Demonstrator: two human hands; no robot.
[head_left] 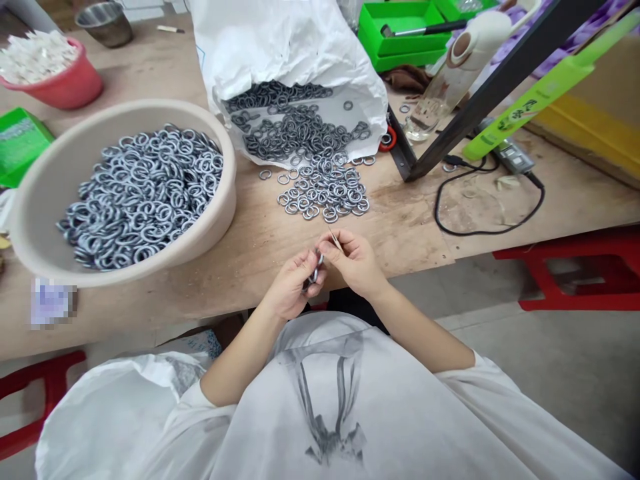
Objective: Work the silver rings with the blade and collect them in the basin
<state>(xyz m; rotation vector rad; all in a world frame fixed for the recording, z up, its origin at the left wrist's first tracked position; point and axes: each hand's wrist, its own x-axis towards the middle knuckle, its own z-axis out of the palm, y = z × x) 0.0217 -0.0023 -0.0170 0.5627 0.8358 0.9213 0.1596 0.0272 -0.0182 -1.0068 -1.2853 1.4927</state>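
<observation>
My left hand point(295, 283) is closed around several dark grey metal rings point(313, 272) at the table's front edge. Close against it, my right hand point(360, 263) pinches a thin pointed tool point(335, 239), its tip sticking up past the fingers; its exact kind I cannot make out. Just beyond both hands lies a loose pile of metal rings point(325, 190). It spills from the mouth of a white sack point(295, 47) that lies on its side with more rings inside. To the left stands a wide beige basin point(227, 200) heaped with similar rings.
A red bowl point(75, 87) of white pieces, a metal bowl point(107, 27) and a green box point(23, 147) stand left. On the right are a black metal bar point(470, 113), a bottle point(440, 93), a black cable point(480, 233) and green bins point(400, 43). Red stools flank the table.
</observation>
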